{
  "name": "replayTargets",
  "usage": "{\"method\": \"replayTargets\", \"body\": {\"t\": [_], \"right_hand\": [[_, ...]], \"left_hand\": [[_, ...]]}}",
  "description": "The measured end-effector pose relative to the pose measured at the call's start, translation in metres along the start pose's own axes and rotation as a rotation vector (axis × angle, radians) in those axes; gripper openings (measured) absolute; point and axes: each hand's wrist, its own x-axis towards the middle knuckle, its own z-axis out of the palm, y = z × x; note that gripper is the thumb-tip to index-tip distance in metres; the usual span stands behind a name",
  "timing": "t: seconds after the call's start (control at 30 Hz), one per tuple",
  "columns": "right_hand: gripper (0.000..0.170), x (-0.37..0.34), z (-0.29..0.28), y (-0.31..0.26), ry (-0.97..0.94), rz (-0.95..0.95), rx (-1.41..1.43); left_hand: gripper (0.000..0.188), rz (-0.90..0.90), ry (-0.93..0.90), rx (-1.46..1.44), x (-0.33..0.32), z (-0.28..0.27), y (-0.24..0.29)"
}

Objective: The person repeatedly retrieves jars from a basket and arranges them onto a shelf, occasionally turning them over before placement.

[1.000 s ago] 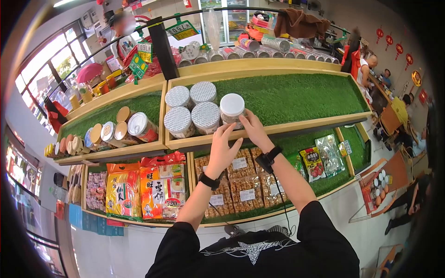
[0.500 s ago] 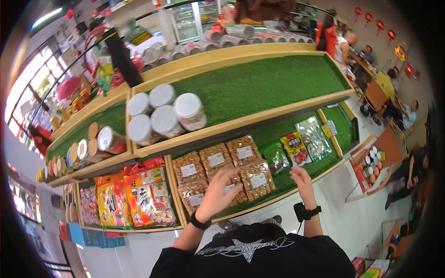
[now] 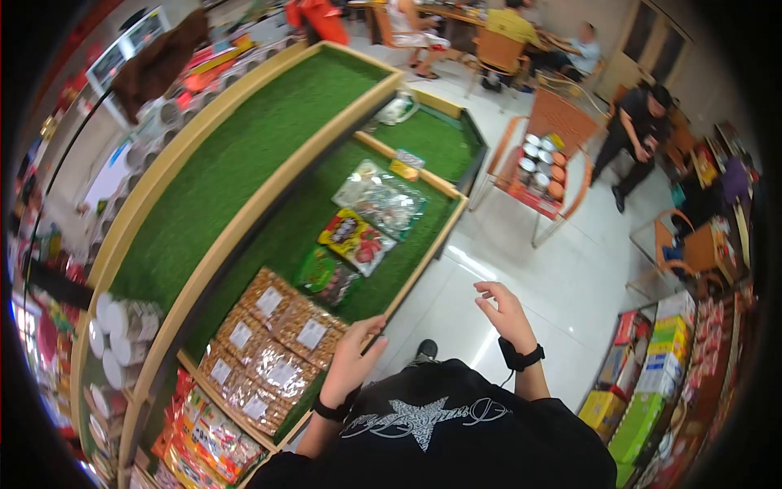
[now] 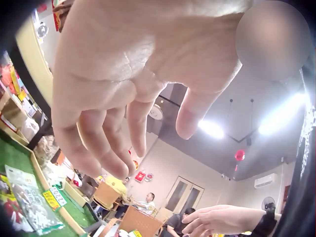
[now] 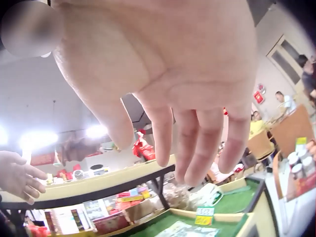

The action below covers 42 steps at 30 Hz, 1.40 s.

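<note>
In the head view my left hand (image 3: 350,363) hovers by the shelf's front edge, beside the clear bags of brown snacks (image 3: 281,371), holding nothing. My right hand (image 3: 507,318) is in the air over the tiled floor, empty. Both wrist views show relaxed, slightly bent fingers with nothing in them: the left hand (image 4: 133,74) and the right hand (image 5: 173,84). White-lidded jars (image 3: 122,326) stand at the left end of the green upper shelf (image 3: 236,155).
A chair (image 3: 562,114) holds a red tray of several jars (image 3: 542,167). Colourful boxes (image 3: 660,359) stand on a rack at the right. A person in black (image 3: 639,134) sits beyond the chair, others at a table behind. A yellow and red packet (image 3: 356,240) lies on the lower shelf.
Both hands have left the white-lidded jar at the upper shelf and drawn apart, back toward the body. The head view has swung right, bringing the chair and boxes closer into view.
</note>
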Motion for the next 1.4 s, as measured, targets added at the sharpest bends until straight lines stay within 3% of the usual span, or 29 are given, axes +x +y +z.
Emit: {"method": "replayTargets", "body": {"t": [0.13, 0.23, 0.47, 0.63, 0.87, 1.03, 1.17, 1.4], "right_hand": [[0.028, -0.024, -0.060, 0.026, 0.203, 0.045, -0.068], [0.029, -0.050, -0.082, 0.046, 0.317, 0.179, -0.076], [0.031, -0.102, -0.085, 0.066, 0.420, 0.376, -0.027], [0.032, -0.116, -0.091, 0.080, 0.452, 0.524, 0.007], [0.032, -0.062, -0.126, 0.096, 0.617, 0.505, -0.013], [0.031, 0.006, -0.164, 0.095, 0.658, 0.392, 0.043], [0.030, 0.054, -0.198, 0.099, 0.630, 0.349, -0.085], [0.029, 0.100, -0.208, 0.114, 0.677, 0.353, 0.000]], "left_hand": [[0.039, 0.043, -0.112, -0.013, 0.045, 0.044, 0.015], [0.039, 0.042, -0.225, -0.010, 0.073, 0.077, 0.022], [0.037, 0.157, -0.528, 0.098, 0.131, 0.139, 0.036], [0.039, 0.206, -0.638, 0.081, 0.172, 0.175, 0.045], [0.039, 0.268, -0.738, 0.077, 0.251, 0.214, 0.052], [0.038, 0.361, -0.691, 0.082, 0.324, 0.231, 0.073], [0.039, 0.371, -0.660, 0.081, 0.372, 0.240, 0.080], [0.039, 0.354, -0.694, 0.131, 0.417, 0.253, 0.081]]}}
